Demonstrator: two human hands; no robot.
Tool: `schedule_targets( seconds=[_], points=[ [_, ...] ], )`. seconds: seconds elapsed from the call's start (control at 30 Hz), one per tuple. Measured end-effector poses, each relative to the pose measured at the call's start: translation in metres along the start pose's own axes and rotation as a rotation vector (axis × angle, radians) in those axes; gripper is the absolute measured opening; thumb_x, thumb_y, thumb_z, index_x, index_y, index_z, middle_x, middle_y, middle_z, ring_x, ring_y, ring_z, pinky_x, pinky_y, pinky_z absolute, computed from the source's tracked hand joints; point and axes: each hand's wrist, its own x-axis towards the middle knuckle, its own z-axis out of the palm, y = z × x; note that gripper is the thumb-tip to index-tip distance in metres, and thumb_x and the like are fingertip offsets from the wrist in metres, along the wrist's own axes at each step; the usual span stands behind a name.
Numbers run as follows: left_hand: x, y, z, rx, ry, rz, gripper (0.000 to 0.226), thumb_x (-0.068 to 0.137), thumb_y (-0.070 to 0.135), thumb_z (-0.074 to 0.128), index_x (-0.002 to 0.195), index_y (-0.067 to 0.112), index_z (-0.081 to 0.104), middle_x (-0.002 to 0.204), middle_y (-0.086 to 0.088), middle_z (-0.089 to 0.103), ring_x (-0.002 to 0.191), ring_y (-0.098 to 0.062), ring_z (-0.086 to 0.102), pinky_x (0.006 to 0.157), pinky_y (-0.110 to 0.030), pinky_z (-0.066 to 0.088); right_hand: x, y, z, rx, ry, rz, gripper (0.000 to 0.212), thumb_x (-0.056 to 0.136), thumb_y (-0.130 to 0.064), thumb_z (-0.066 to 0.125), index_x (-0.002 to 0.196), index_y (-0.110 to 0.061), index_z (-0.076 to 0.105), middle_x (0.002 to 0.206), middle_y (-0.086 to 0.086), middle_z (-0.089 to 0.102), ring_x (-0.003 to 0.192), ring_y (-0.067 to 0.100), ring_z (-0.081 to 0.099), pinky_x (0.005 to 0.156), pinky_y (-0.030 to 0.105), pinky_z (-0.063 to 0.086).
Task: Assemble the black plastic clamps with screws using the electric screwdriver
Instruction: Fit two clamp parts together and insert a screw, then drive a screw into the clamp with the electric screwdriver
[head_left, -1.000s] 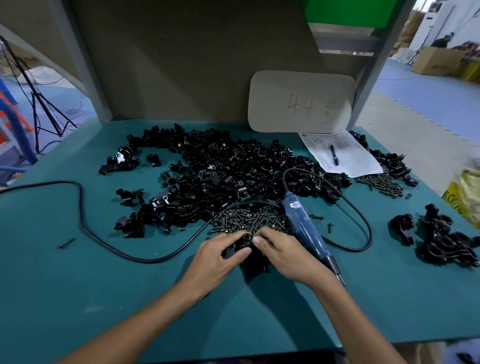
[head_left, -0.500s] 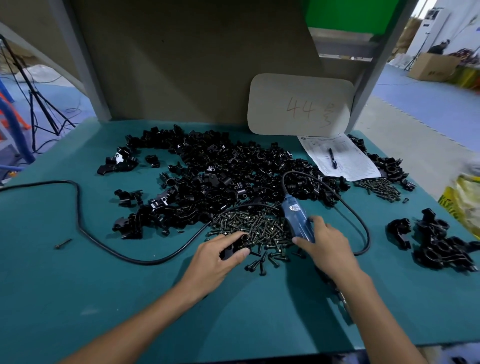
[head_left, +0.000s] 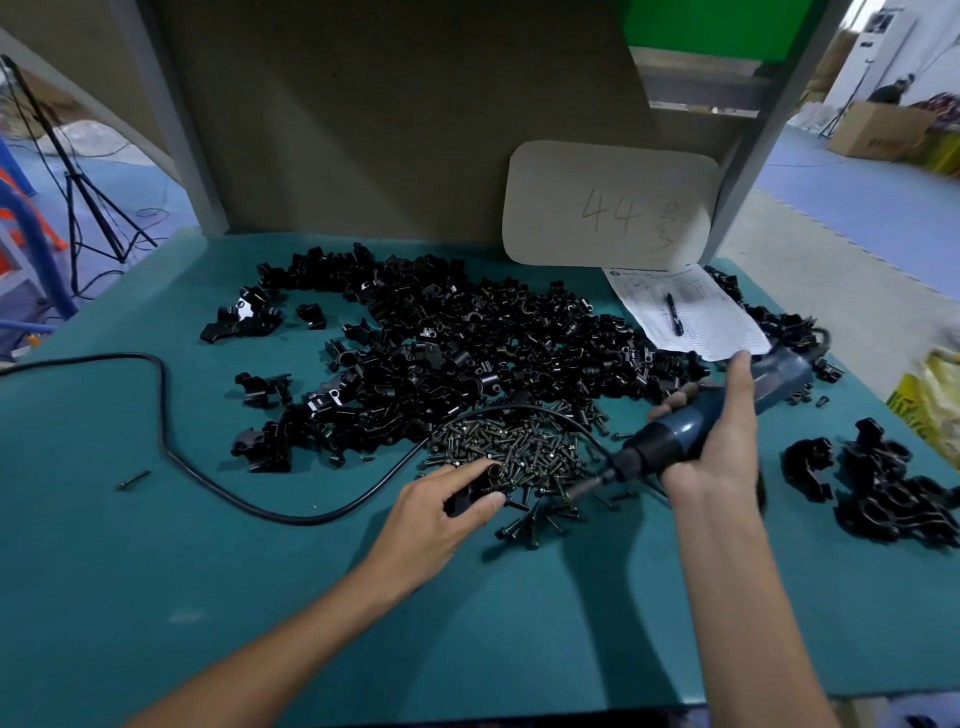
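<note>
Blue driver (head_left: 685, 431) is now off the mat (head_left: 208, 597). Half a second back it lay beside the screws (head_left: 519, 447), the right hand (head_left: 722, 441) only just reaching it. That hand now wraps its barrel, bit angled down-left toward the clamp (head_left: 475, 491). No change at the left hand (head_left: 436, 514): thumb and fingers pinch the clamp at the near edge of the screws. Bit and clamp are apart. Pickup looks done, and driving is likely next. Cannot tell whether a screw is seated.

Bare surface (head_left: 182, 597) is lying open along the near edge. Behind it, the heap of black clamps (head_left: 467, 353) and the screw pile (head_left: 524, 449) are blocking the middle, a cable (head_left: 165, 415) is looping across the left, and another clamp cluster (head_left: 893, 493) is crowding the right.
</note>
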Motion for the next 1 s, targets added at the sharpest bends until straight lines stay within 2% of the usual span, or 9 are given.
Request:
schedule_targets(
  seconds=[0.27,0.43,0.53,0.63,0.7,0.77,0.83,0.9,1.0],
  points=[
    [0.0,0.0,0.0,-0.014,0.002,-0.01,0.059,0.087,0.059,0.064,0.139,0.034,0.058,0.121,0.033,0.056,0.113,0.015,0.054,0.098,-0.018,0.049,0.012,0.017,-0.015,-0.032,0.061,0.142,0.05,0.072,-0.048,0.089,0.102,-0.019,0.062,0.083,-0.003,0.064,0.07,0.013,0.059,0.065,0.028,0.056],
    [0.0,0.001,0.0,-0.023,0.005,-0.017,0.06,0.087,0.059,0.064,0.14,0.032,0.057,0.12,0.033,0.056,0.113,0.017,0.053,0.098,-0.014,0.047,0.012,0.02,-0.013,-0.081,0.07,0.205,0.049,0.065,-0.04,0.089,0.103,-0.018,0.065,0.099,0.002,0.065,0.096,0.021,0.064,0.086,0.051,0.054],
    [0.0,0.0,0.0,-0.023,0.01,-0.018,0.061,0.086,0.06,0.064,0.14,0.032,0.058,0.12,0.035,0.055,0.114,0.018,0.052,0.1,-0.014,0.046,0.017,0.019,-0.015,-0.071,0.0,0.175,0.027,0.077,-0.038,0.083,0.091,-0.026,0.063,0.085,-0.004,0.068,0.08,0.012,0.064,0.077,0.036,0.056],
    [0.0,-0.001,0.0,-0.032,0.012,-0.016,0.06,0.086,0.059,0.064,0.139,0.032,0.058,0.119,0.036,0.055,0.114,0.018,0.052,0.099,-0.013,0.046,0.017,0.017,-0.016,-0.079,-0.034,0.169,0.022,0.084,-0.037,0.078,0.094,-0.025,0.062,0.084,-0.005,0.074,0.086,0.013,0.068,0.085,0.035,0.055],
    [0.001,-0.002,0.001,-0.035,0.015,-0.013,0.06,0.086,0.059,0.064,0.139,0.033,0.058,0.118,0.037,0.054,0.114,0.019,0.051,0.097,-0.008,0.044,0.018,0.016,-0.018,-0.083,-0.035,0.155,0.021,0.083,-0.036,0.078,0.093,-0.023,0.066,0.082,-0.005,0.075,0.078,0.011,0.074,0.07,0.033,0.06],
    [0.001,-0.002,0.001,-0.035,0.016,-0.011,0.059,0.086,0.06,0.064,0.139,0.034,0.058,0.118,0.038,0.054,0.114,0.02,0.051,0.096,-0.005,0.042,0.017,0.018,-0.019,-0.081,0.005,0.122,0.017,0.083,-0.037,0.08,0.074,-0.023,0.074,0.076,-0.008,0.073,0.061,0.009,0.071,0.063,0.029,0.059],
    [0.001,-0.003,0.001,-0.04,0.017,-0.01,0.059,0.086,0.059,0.065,0.139,0.034,0.058,0.118,0.035,0.056,0.112,0.017,0.054,0.093,-0.005,0.044,0.018,0.019,-0.02,-0.08,0.049,0.113,0.031,0.083,-0.04,0.081,0.057,-0.024,0.076,0.073,-0.009,0.072,0.062,0.009,0.069,0.07,0.035,0.059],
    [0.001,-0.003,0.001,-0.05,0.021,-0.017,0.058,0.086,0.058,0.066,0.138,0.035,0.058,0.115,0.028,0.061,0.108,0.011,0.058,0.089,-0.008,0.048,0.016,0.019,-0.018,-0.038,0.026,0.124,0.023,0.078,-0.04,0.085,0.069,-0.022,0.074,0.07,-0.006,0.068,0.064,0.012,0.064,0.072,0.032,0.058],
    [0.001,-0.004,0.001,-0.042,0.02,-0.019,0.058,0.085,0.059,0.065,0.138,0.037,0.057,0.112,0.029,0.061,0.107,0.012,0.057,0.088,-0.007,0.047,0.014,0.023,-0.014,0.051,-0.016,0.136,0.042,0.071,-0.034,0.087,0.097,-0.018,0.059,0.073,-0.002,0.064,0.067,0.014,0.063,0.077,0.028,0.057]
  ],
)
